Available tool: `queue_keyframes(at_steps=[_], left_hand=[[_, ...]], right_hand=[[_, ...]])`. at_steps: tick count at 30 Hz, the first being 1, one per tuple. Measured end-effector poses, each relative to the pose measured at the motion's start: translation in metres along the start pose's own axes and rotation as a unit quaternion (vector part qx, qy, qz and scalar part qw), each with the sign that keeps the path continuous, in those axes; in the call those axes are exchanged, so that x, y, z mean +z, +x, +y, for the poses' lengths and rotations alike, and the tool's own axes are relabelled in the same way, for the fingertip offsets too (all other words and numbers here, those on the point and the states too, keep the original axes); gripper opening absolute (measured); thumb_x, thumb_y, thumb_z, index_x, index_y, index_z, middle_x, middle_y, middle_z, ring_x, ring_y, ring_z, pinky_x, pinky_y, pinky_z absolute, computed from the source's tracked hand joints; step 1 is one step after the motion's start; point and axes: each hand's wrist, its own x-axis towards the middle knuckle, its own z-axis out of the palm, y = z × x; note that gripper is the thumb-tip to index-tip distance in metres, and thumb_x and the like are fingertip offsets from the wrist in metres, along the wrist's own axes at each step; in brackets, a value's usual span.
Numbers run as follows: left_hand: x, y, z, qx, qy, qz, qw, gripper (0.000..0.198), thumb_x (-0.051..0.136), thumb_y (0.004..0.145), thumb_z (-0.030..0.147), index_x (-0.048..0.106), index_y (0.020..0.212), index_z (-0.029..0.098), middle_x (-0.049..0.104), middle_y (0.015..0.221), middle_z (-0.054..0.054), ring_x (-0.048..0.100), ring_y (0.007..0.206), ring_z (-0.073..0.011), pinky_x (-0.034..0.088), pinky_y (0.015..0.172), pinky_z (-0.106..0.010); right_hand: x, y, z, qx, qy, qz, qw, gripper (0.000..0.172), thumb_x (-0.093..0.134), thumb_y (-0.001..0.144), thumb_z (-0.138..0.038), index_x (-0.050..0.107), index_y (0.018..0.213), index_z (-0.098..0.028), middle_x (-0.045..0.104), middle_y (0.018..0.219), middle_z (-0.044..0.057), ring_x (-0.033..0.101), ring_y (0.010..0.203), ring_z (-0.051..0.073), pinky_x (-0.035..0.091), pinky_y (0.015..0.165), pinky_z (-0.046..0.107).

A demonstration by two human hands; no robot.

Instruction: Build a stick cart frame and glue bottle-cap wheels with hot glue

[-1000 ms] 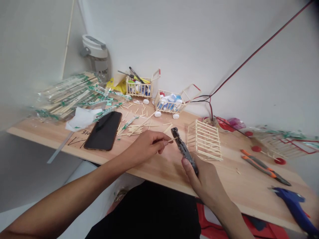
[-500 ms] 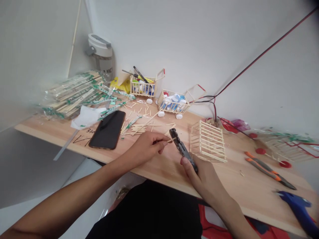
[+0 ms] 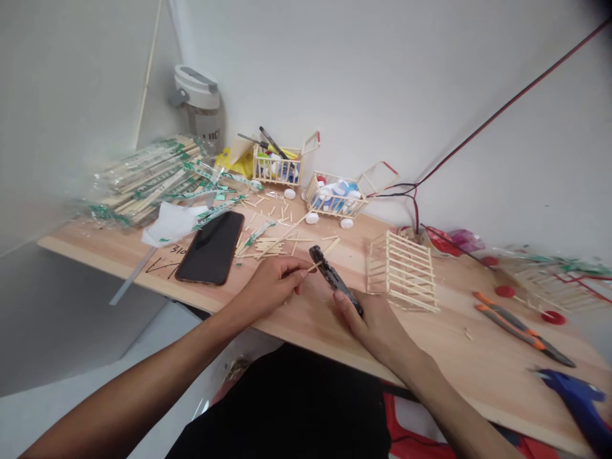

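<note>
Lap: black trousers (image 3: 282, 408) at the bottom of the view, above a red stool (image 3: 406, 440).

Left hand (image 3: 272, 287): thumb and fingertips pressed together, pinching a thin wooden stick (image 3: 306, 269).

Right hand (image 3: 377, 325): fingers curled around the grip of black pliers (image 3: 332, 275), thumb pressed along the side.

Task position: stick and pliers held just above the table's near edge, the stick's far end meeting the head of the pliers, in front of a wooden tabletop (image 3: 454, 344).

Beside the hands: upright stick cage (image 3: 401, 271) on the right, smartphone (image 3: 210, 248) lying face up on the left, loose cut sticks (image 3: 268, 247) just beyond the left hand.

Right end of the table: orange-handled pliers (image 3: 516, 328), blue glue gun (image 3: 578, 401), red bottle cap (image 3: 505, 291).

Far edge: two stick carts (image 3: 277, 169) (image 3: 335, 197) loaded with bottle caps, wrapped chopsticks (image 3: 148, 178), white paper (image 3: 167, 223).

Against the wall: water bottle (image 3: 198, 102), red-and-black cable (image 3: 502, 121).
</note>
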Motion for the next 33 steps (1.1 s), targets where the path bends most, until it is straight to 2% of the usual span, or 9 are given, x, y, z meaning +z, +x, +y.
queue_keyframes(at_steps=[4, 8, 14, 18, 21, 24, 27, 29, 33], left_hand=[[-0.001, -0.004, 0.0, -0.008, -0.014, 0.025, 1.0, 0.029, 0.05, 0.085, 0.029, 0.072, 0.093, 0.012, 0.055, 0.06, 0.002, 0.049, 0.055, -0.0106, 0.037, 0.054, -0.021], [-0.001, -0.004, 0.0, -0.011, -0.042, 0.028, 0.999, 0.031, 0.05, 0.086, 0.031, 0.071, 0.099, 0.011, 0.052, 0.059, 0.004, 0.042, 0.05, -0.0087, 0.034, 0.05, -0.02], [0.001, -0.003, -0.002, -0.038, -0.059, 0.041, 0.997, 0.034, 0.05, 0.085, 0.031, 0.069, 0.106, 0.011, 0.051, 0.059, 0.004, 0.041, 0.047, -0.0084, 0.033, 0.047, -0.02], [0.002, -0.004, -0.002, -0.018, -0.056, 0.046, 0.997, 0.032, 0.05, 0.087, 0.033, 0.07, 0.103, 0.012, 0.051, 0.06, 0.004, 0.044, 0.049, -0.009, 0.036, 0.049, -0.021], [0.004, -0.006, -0.005, 0.002, -0.058, 0.053, 0.997, 0.03, 0.051, 0.087, 0.033, 0.069, 0.1, 0.013, 0.051, 0.06, 0.004, 0.045, 0.05, -0.0085, 0.036, 0.049, -0.02], [0.003, -0.007, -0.009, 0.002, -0.091, 0.064, 0.994, 0.026, 0.052, 0.088, 0.034, 0.065, 0.099, 0.014, 0.051, 0.061, 0.005, 0.042, 0.045, -0.0068, 0.034, 0.046, -0.019], [-0.003, -0.003, -0.01, -0.009, -0.125, 0.063, 0.99, 0.022, 0.053, 0.088, 0.036, 0.059, 0.094, 0.015, 0.057, 0.067, 0.003, 0.048, 0.048, -0.0077, 0.037, 0.047, -0.02], [-0.009, 0.005, -0.005, -0.004, -0.085, 0.066, 0.994, 0.018, 0.055, 0.086, 0.034, 0.058, 0.084, 0.016, 0.06, 0.07, 0.001, 0.052, 0.055, -0.0091, 0.041, 0.052, -0.021], [-0.013, 0.035, 0.012, 0.047, 0.134, 0.072, 0.987, 0.017, 0.056, 0.084, 0.024, 0.057, 0.069, 0.016, 0.056, 0.063, 0.002, 0.052, 0.062, -0.0119, 0.038, 0.06, -0.023]], right_hand=[[0.001, 0.005, 0.001, -0.023, -0.002, -0.006, 1.0, 0.055, 0.029, 0.095, -0.065, 0.048, 0.068, -0.021, 0.052, 0.06, 0.001, 0.048, 0.057, 0.017, 0.029, 0.057, 0.028], [0.002, 0.008, 0.002, -0.033, 0.002, -0.002, 0.999, 0.055, 0.029, 0.095, -0.065, 0.047, 0.068, -0.021, 0.051, 0.059, 0.001, 0.046, 0.055, 0.016, 0.029, 0.056, 0.028], [0.004, 0.011, -0.001, -0.034, -0.004, 0.007, 0.999, 0.054, 0.029, 0.095, -0.064, 0.047, 0.066, -0.021, 0.051, 0.06, 0.002, 0.046, 0.054, 0.016, 0.028, 0.055, 0.028], [0.005, 0.015, 0.0, -0.041, -0.001, 0.011, 0.999, 0.055, 0.03, 0.095, -0.063, 0.049, 0.066, -0.021, 0.054, 0.06, 0.003, 0.048, 0.055, 0.016, 0.029, 0.056, 0.029], [0.007, 0.016, 0.002, -0.06, 0.005, 0.048, 0.997, 0.055, 0.03, 0.095, -0.062, 0.047, 0.063, -0.021, 0.052, 0.058, 0.002, 0.048, 0.055, 0.016, 0.03, 0.056, 0.028], [0.009, 0.012, 0.004, -0.068, 0.036, 0.078, 0.994, 0.057, 0.03, 0.096, -0.062, 0.044, 0.059, -0.021, 0.05, 0.053, 0.001, 0.047, 0.053, 0.015, 0.031, 0.054, 0.028], [0.007, -0.001, 0.01, -0.047, 0.112, 0.084, 0.989, 0.06, 0.03, 0.096, -0.062, 0.049, 0.059, -0.02, 0.053, 0.051, 0.001, 0.051, 0.049, 0.014, 0.037, 0.053, 0.027], [0.003, -0.012, 0.019, -0.024, 0.182, 0.104, 0.977, 0.061, 0.03, 0.096, -0.065, 0.056, 0.064, -0.019, 0.057, 0.052, 0.002, 0.054, 0.047, 0.015, 0.04, 0.051, 0.027], [-0.012, -0.027, 0.042, 0.012, 0.265, 0.187, 0.946, 0.064, 0.032, 0.091, -0.072, 0.062, 0.076, -0.018, 0.063, 0.059, 0.006, 0.057, 0.047, 0.017, 0.041, 0.042, 0.028]])
